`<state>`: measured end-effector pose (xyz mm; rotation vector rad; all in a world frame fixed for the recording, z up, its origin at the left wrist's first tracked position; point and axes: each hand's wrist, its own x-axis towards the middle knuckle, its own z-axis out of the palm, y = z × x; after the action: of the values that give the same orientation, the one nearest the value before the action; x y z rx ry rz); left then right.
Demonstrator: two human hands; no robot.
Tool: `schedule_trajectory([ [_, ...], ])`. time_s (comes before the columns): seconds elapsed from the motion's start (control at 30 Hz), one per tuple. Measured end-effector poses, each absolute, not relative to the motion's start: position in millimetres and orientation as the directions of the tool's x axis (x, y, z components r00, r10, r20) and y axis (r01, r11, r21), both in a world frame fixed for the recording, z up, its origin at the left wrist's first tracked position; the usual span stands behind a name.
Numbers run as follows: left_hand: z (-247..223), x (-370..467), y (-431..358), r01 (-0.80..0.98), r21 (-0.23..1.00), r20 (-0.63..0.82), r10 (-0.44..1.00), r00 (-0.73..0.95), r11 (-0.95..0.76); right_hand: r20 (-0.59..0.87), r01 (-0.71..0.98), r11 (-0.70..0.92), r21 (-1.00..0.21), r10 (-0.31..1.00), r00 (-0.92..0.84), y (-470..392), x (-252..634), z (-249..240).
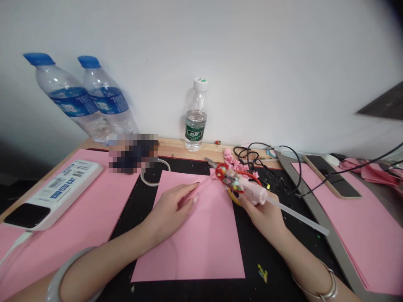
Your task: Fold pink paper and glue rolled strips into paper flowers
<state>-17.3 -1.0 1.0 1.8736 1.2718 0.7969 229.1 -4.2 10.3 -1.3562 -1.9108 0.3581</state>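
Note:
My left hand (pixel 174 203) pinches a narrow folded piece of pink paper (pixel 201 188) between thumb and fingers, above a pink paper sheet (pixel 204 247) on the black mat. My right hand (pixel 267 214) is closed around a hot glue gun (pixel 255 192) with a colourful red-edged front. A long translucent glue stick (pixel 299 216) juts out of its back end. The gun's front end is close to the far end of the folded paper; whether they touch I cannot tell. Behind the gun, a metal tip and a red-orange loop look like scissors (pixel 210 162), partly hidden.
Pink paper flowers (pixel 231 157) and tangled black cables (pixel 252 153) lie behind the right hand. A small water bottle (pixel 194 126) and two large bottles (pixel 110 105) stand by the wall. A white device (pixel 56 193) sits left on pink sheets; a phone (pixel 333 176) lies right.

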Motion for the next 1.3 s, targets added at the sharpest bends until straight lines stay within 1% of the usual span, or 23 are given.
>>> schedule_trajectory([
  [0.13,2,-19,0,0.502,0.819,0.118,0.938,0.327,-0.278,0.417,0.796,0.271,-0.542,0.908,-0.025,5,243,10],
  [0.23,-1,-22,-1,0.541,0.763,0.178,0.92,0.35,-0.353,0.434,0.84,0.243,-0.485,0.901,-0.01,15,256,11],
  [0.3,-4,-25,0,0.578,0.702,0.233,0.902,0.364,-0.415,0.411,0.866,0.221,-0.448,0.911,-0.02,22,264,12],
  [0.37,-6,-29,1,0.616,0.622,0.29,0.873,0.392,-0.483,0.35,0.918,0.12,-0.378,0.937,0.021,28,270,13],
  [0.47,-7,-33,3,0.661,0.487,0.37,0.82,0.436,-0.571,0.273,0.974,-0.059,-0.217,0.955,0.118,33,278,11],
  [0.53,-7,-34,4,0.669,0.406,0.432,0.776,0.46,-0.623,0.239,0.983,-0.131,-0.129,0.958,0.159,35,283,7],
  [0.63,-5,-35,5,0.648,0.309,0.518,0.695,0.499,-0.696,0.208,0.983,-0.172,-0.064,0.961,0.182,36,288,1],
  [0.7,-3,-35,5,0.635,0.26,0.548,0.652,0.524,-0.728,0.235,0.983,-0.177,-0.053,0.954,0.185,36,289,0],
  [0.77,-1,-35,5,0.626,0.225,0.56,0.625,0.544,-0.746,0.333,0.988,-0.135,-0.079,0.93,0.154,34,287,5],
  [0.8,0,-35,5,0.626,0.213,0.561,0.619,0.551,-0.75,0.397,0.991,-0.071,-0.114,0.911,0.111,32,284,9],
  [0.83,1,-34,5,0.627,0.203,0.561,0.614,0.555,-0.752,0.461,0.987,0.025,-0.157,0.886,0.051,30,280,14],
  [0.87,2,-34,5,0.63,0.195,0.56,0.613,0.558,-0.752,0.515,0.965,0.159,-0.207,0.857,-0.031,27,275,18],
  [0.93,4,-33,4,0.63,0.186,0.562,0.607,0.561,-0.754,0.533,0.853,0.428,-0.3,0.816,-0.223,21,262,24],
  [0.97,4,-32,4,0.628,0.185,0.563,0.605,0.563,-0.756,0.504,0.789,0.527,-0.316,0.798,-0.331,17,255,25],
  [1.03,4,-32,4,0.619,0.187,0.568,0.598,0.565,-0.763,0.452,0.694,0.645,-0.32,0.748,-0.487,10,241,22],
  [1.1,3,-31,4,0.606,0.2,0.567,0.596,0.568,-0.769,0.432,0.654,0.693,-0.303,0.712,-0.554,4,231,14],
  [1.2,3,-29,2,0.586,0.224,0.56,0.595,0.577,-0.779,0.467,0.648,0.705,-0.288,0.694,-0.547,0,221,3],
  [1.3,3,-27,1,0.585,0.235,0.554,0.602,0.575,-0.776,0.487,0.623,0.717,-0.314,0.685,-0.543,-2,216,0],
])
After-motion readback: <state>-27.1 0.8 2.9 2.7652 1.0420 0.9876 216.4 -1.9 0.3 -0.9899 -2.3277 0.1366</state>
